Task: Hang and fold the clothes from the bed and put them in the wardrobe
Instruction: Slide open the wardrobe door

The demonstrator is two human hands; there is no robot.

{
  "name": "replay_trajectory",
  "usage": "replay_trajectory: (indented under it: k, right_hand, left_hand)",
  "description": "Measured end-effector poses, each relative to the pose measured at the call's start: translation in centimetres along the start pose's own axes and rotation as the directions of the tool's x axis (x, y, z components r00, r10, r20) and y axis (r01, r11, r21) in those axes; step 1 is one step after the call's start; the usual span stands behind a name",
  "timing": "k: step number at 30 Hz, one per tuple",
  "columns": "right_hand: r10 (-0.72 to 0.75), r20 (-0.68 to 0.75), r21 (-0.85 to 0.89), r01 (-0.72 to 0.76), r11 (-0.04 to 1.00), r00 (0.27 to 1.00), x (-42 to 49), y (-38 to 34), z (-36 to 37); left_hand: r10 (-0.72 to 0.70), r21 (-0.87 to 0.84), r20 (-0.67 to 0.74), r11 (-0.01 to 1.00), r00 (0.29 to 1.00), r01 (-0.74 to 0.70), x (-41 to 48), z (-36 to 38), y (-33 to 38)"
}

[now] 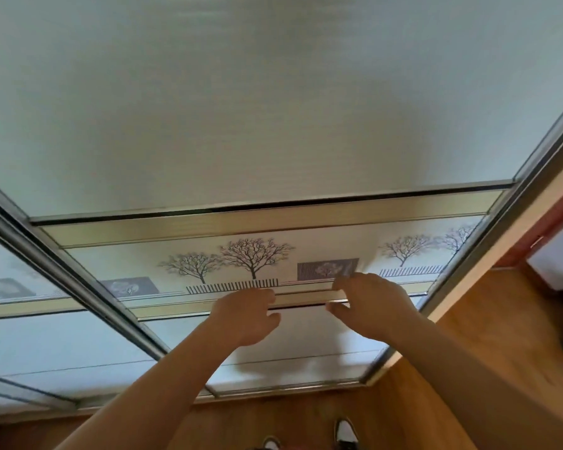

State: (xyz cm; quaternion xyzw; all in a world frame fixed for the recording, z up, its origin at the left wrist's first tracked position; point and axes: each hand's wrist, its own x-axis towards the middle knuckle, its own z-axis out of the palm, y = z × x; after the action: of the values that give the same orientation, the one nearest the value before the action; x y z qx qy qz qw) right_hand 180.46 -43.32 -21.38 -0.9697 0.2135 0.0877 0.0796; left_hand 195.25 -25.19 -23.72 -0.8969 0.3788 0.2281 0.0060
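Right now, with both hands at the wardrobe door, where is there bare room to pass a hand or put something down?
Crowded: the rail, where left hand and right hand grip close together. Free: the plain upper panel above the tree band, the lower panel under the hands, and the wood floor ahead of the shoes.

Single head-worn wide-angle view, tilted forward and down. Close against the sliding wardrobe door [273,108]; shoes [345,430] at the bottom edge.
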Motion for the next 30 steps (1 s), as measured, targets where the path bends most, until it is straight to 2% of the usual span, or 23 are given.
replay_trajectory:
  k: [2,3,5,6,8,10,11,12,13,14,15,16,17,19,21,30]
  right_hand:
    - [-0.063,-0.273,0.006,0.067,0.998,0.960,-0.5,0.2,-0.3]
    - [-0.101,-0.428,0.002,0.113,0.994,0.898,-0.7,0.6,-0.6]
    - [-0.159,-0.682,-0.039,0.181,0.983,0.713,-0.8,1.6,-1.5]
    - [-0.181,-0.744,-0.078,0.186,0.980,0.643,-0.7,2.3,-2.2]
    - [-0.218,-0.800,-0.149,0.167,0.975,0.560,-0.2,3.7,-4.3]
    - [-0.226,-0.822,-0.197,0.111,0.974,0.523,0.3,5.2,-6.6]
    - [-0.217,-0.823,-0.212,0.070,0.975,0.526,0.5,6.0,-7.7]
    - [-0.202,-0.818,-0.219,0.033,0.975,0.539,0.8,6.7,-8.7]
    - [-0.189,-0.810,-0.225,0.004,0.974,0.555,1.0,7.4,-9.5]
    - [-0.183,-0.802,-0.230,-0.011,0.973,0.568,1.3,7.9,-10.0]
    - [-0.184,-0.800,-0.234,-0.014,0.972,0.571,1.5,8.2,-10.4]
    - [-0.192,-0.800,-0.239,-0.008,0.971,0.568,1.7,8.4,-10.5]
    - [-0.202,-0.801,-0.244,0.000,0.970,0.564,1.9,8.4,-10.5]
    - [-0.206,-0.802,-0.244,0.007,0.970,0.561,2.3,8.3,-10.3]
    - [-0.200,-0.802,-0.243,0.000,0.970,0.562,2.7,8.2,-10.2]
    - [-0.223,-0.807,-0.250,0.026,0.968,0.547,3.8,7.1,-9.8]
  left_hand:
    - [0.003,-0.020,-0.018,1.000,1.000,-0.004,-0.5,-0.2,0.4]
    - [0.000,-0.031,-0.031,1.000,1.000,-0.001,-0.7,-0.4,0.6]
    - [-0.011,-0.040,-0.059,0.999,0.998,0.009,-0.9,-1.0,1.3]
    - [-0.015,-0.030,-0.067,0.999,0.998,0.013,-1.0,-1.4,1.7]
    - [-0.004,-0.012,-0.100,1.000,0.995,0.003,-1.1,-2.1,2.5]
    - [0.048,-0.026,-0.213,0.998,0.976,-0.054,-1.5,-2.9,3.5]
    - [0.101,-0.044,-0.339,0.992,0.935,-0.123,-1.8,-3.2,4.1]
    - [0.174,-0.039,-0.518,0.973,0.838,-0.226,-2.2,-3.6,4.6]
    - [0.240,0.018,-0.686,0.949,0.686,-0.314,-2.5,-4.2,5.2]
    - [0.286,0.115,-0.819,0.932,0.498,-0.345,-2.7,-4.7,5.6]
    - [0.300,0.197,-0.890,0.933,0.344,-0.302,-2.7,-5.3,6.0]
    - [0.294,0.240,-0.918,0.946,0.267,-0.217,-2.7,-6.0,6.1]
    - [0.284,0.258,-0.924,0.957,0.257,-0.129,-2.4,-6.7,6.1]
    - [0.267,0.285,-0.905,0.958,0.331,0.008,-1.5,-7.7,5.6]
    - [0.264,0.317,-0.883,0.945,0.388,0.077,-0.5,-8.1,5.0]
    - [0.314,0.370,-0.881,0.924,0.355,0.100,1.6,-7.7,2.2]
